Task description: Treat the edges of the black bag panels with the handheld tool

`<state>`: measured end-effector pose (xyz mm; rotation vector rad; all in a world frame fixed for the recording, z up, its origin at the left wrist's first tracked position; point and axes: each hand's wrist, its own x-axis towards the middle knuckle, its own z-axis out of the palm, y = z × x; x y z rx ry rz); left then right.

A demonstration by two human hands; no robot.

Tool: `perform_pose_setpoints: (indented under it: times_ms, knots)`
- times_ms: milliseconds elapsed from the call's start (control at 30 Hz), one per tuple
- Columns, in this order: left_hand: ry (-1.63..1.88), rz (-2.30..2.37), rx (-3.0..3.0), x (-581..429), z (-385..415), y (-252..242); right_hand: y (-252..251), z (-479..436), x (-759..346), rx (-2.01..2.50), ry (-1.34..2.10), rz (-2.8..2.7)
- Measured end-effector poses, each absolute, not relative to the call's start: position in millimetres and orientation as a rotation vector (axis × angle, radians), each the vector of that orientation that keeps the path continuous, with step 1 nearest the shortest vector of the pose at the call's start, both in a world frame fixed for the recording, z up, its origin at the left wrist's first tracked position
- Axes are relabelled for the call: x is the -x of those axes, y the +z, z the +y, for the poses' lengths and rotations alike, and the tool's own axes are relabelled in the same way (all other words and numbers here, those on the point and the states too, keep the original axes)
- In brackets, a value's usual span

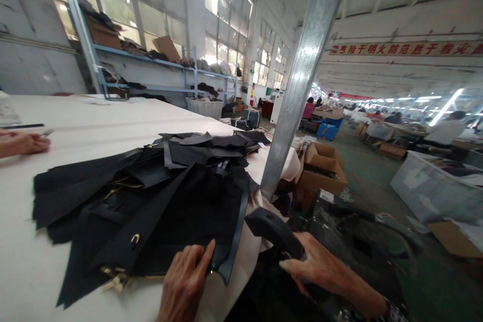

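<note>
Left hand (185, 279) on black fabric (196, 206), closure unclear; right grip (296, 256) firmly around curved black handle (269, 226).

Looked like a factory workshop for sewn goods: held black fabric pieces (196, 201) on a white table (94, 115), loaded blue shelving (173, 64), cardboard boxes (320, 181), a red-lettered banner (407, 50) and people (447, 128) at worktables (405, 131).

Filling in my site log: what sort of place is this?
Probably a factory workshop for bags or similar sewn goods: dark cut pieces with gold-coloured fittings lie piled on a white table, with loaded shelves and people beyond.
</note>
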<state>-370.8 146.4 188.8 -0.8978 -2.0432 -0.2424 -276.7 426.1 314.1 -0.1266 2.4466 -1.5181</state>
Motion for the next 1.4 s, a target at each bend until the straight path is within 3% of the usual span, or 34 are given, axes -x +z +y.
perform_pose_setpoints:
  times_ms: [533, 833, 967, 1100, 1200, 1267, 1400]
  knots:
    - [-0.316, -2.025, 0.952, 383, 149, 170, 308, 413, 370, 0.157, -1.614, 2.627]
    - [-0.472, -2.082, 0.775, 336, 149, 166, 322, 428, 325, 0.274, -1.554, 2.496]
    - [-0.97, -2.2, 0.618, 313, 146, 149, 326, 429, 292, 0.216, -1.427, 2.424]
    - [-2.026, -2.532, 0.254, 315, 165, 154, 327, 424, 265, 0.114, -1.292, 2.371]
    - [-2.705, -2.354, -0.255, 325, 184, 161, 325, 419, 254, 0.046, -1.113, 2.455]
    - [-2.94, -2.214, -0.518, 330, 190, 161, 322, 415, 253, 0.061, -1.034, 2.464]
    - [-2.95, -2.127, -0.628, 329, 188, 157, 315, 409, 260, 0.053, -0.883, 2.559]
